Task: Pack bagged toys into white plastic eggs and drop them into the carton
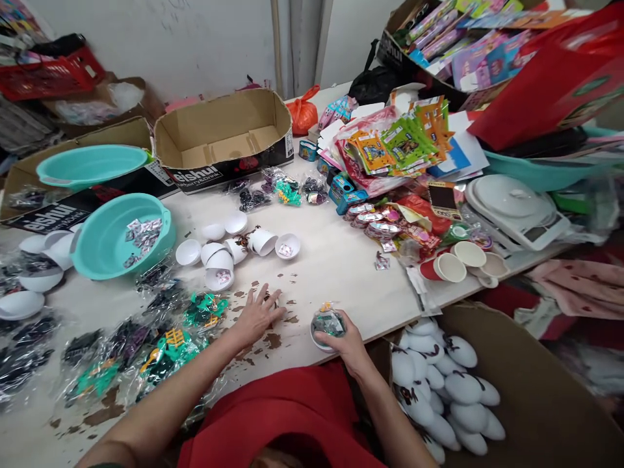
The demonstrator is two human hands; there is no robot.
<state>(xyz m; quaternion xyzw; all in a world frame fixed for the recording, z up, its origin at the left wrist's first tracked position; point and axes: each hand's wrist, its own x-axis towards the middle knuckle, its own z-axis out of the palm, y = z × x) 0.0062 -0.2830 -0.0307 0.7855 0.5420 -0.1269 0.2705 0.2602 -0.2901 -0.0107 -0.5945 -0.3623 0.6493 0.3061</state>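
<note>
Right hand (348, 344) clamped round a white half shell (319, 346), thumb across the clear packet (329, 323) in it: that's the piece in play, at about six o'clock from the middle of my feed. Left hand (258, 315), fingers spread apart, gripping nothing I can make out, low at the table (336, 273) around seven o'clock; whether it touches, I can't tell from here. Now the score, reckoned from the held shell: at four o'clock a carton (526, 364) bears a heap of white eggs (468, 387) that look closed, so I'd call those finished. This one isn't: packet in, no top on. And plenty left, I judge: loose shells (236, 222) at ten o'clock, at least two with a sachet inside, a basin (100, 240) of more sachets (143, 235) beyond, bagged toys (170, 351) at nine.
</note>
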